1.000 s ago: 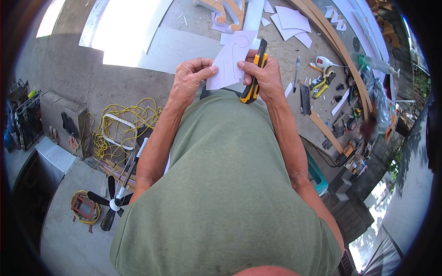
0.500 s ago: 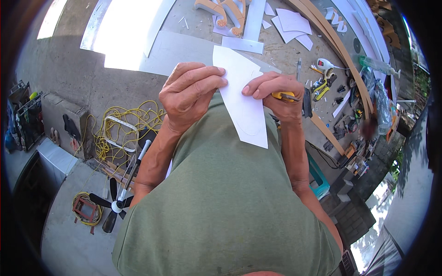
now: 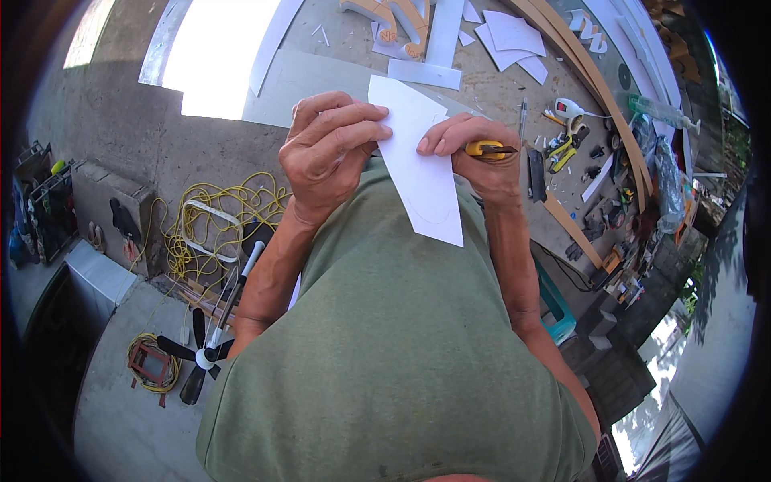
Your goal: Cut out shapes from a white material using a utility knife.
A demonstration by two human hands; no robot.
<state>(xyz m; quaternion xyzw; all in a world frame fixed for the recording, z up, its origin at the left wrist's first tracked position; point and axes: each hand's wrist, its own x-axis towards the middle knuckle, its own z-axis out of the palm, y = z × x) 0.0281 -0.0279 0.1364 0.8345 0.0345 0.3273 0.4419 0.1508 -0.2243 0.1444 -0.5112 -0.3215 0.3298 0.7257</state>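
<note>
White card cut-out (image 3: 414, 165), many-sided, with a faint pencil curve toward its near end; held up at centre between both hands, in front of a green shirt (image 3: 401, 337).

Listed left to right:

- Yellow cord (image 3: 189, 210), loosely tangled, on the left.
- Fan (image 3: 204, 358), dark-bladed on a pale hub, nearer, just right of the cord.
- Grey sheet (image 3: 313, 83), flat, on the far side beyond the hands.
- Left hand (image 3: 325, 153): fingers curled, two fingertips on the card's left edge; thumb hidden, apparently backing it in a light pinch.
- Right hand (image 3: 486, 165): closed, digit tips pressing the card's right side, with a utility knife (image 3: 485, 149) tucked in the grip. Yellow body and dark pointed end show; whether that end is bare blade cannot be told.
- Paper offcuts (image 3: 514, 36), white, overlapping, far right of centre.
- Pen (image 3: 523, 119), beyond the right hand.
- Pliers (image 3: 569, 146), yellow-handled, to the right.
- Brown curved strips (image 3: 590, 72), far right.

Handling note, by judgement: hold the card by its edges, so that the pencil line stays unsmudged and in sight; pinch lightly against creasing; point the knife's dark end away from wrist and card, blade drawn in while fingers share the grip.
</note>
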